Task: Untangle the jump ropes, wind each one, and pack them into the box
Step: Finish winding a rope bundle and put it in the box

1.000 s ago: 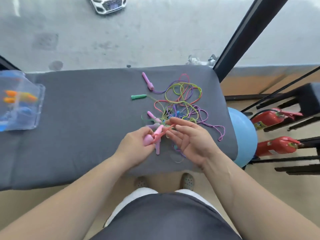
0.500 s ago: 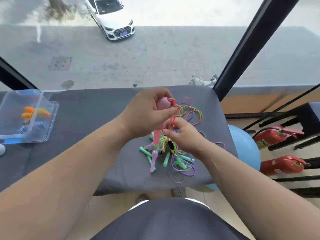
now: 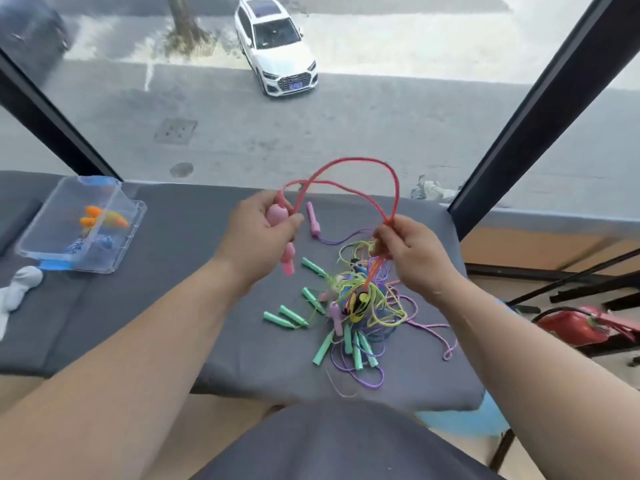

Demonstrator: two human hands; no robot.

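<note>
At the left of the frame the box (image 3: pixel 55 216) sits on the bench (image 3: pixel 173 289), a few wound ropes already inside. My left hand (image 3: pixel 259 233) grips the pink handles (image 3: pixel 277 216). A moment ago my hands were bunched together; now they are apart, and the red rope (image 3: pixel 346 164) arches between them at centre frame. My right hand (image 3: pixel 412 251) pinches it where it drops into the tangle (image 3: pixel 360 303) at lower centre. I judge this rope only part free.

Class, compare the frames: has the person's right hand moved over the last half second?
Yes. The right hand, pinching the red rope, has drawn rightward toward the right edge of the grey cushion, away from the left hand gripping the pink handle.
</note>
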